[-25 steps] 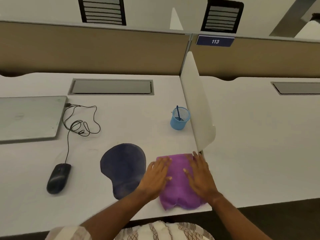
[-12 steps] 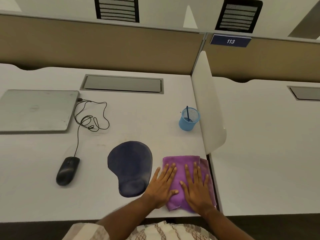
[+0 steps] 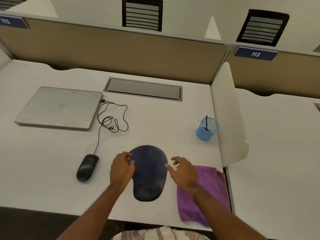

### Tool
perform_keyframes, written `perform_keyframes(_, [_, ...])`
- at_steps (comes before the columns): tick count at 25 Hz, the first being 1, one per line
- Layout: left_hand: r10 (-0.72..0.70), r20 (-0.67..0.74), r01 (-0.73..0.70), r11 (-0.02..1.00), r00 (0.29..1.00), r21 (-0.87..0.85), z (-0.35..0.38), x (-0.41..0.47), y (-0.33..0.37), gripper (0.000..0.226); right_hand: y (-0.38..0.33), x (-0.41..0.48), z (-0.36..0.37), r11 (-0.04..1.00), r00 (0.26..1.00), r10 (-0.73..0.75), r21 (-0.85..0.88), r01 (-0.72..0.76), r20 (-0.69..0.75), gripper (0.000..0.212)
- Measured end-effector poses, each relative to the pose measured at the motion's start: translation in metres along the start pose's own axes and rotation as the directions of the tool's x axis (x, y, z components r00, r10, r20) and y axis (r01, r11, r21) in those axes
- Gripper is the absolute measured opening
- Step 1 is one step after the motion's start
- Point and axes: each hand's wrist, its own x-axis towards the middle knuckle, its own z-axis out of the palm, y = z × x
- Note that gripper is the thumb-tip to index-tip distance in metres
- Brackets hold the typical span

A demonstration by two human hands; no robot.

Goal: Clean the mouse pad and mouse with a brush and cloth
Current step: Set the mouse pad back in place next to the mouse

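Note:
The dark blue mouse pad (image 3: 149,172) with a wrist rest lies near the desk's front edge. My left hand (image 3: 122,168) is at its left edge, fingers curled and pinching the rim. My right hand (image 3: 183,172) hovers at the pad's right edge with relaxed fingers, one fingertip touching the rim. The purple cloth (image 3: 209,191) lies flat to the right, partly under my right forearm. A black wired mouse (image 3: 86,168) sits left of the pad. The blue brush handle (image 3: 206,121) sticks up from a blue mesh cup (image 3: 207,130) at the right.
A closed silver laptop (image 3: 58,108) lies at the back left, with the mouse's coiled cable (image 3: 112,120) beside it. A grey cable hatch (image 3: 143,89) is set in the desk. A white divider (image 3: 226,118) bounds the desk on the right.
Both hands have left the purple cloth and moved left to the mouse pad's two sides. The camera view has shifted left and closer.

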Motion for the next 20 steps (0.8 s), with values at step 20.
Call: perform_keyframes(20, [-0.38, 0.249, 0.435, 0.872, 0.891, -0.225, -0.007, 0.049, -0.016, 0.045, -0.038, 0.056, 0.037, 0.961, 0.964, 0.252, 0.096, -0.26, 0.091, 0.056])
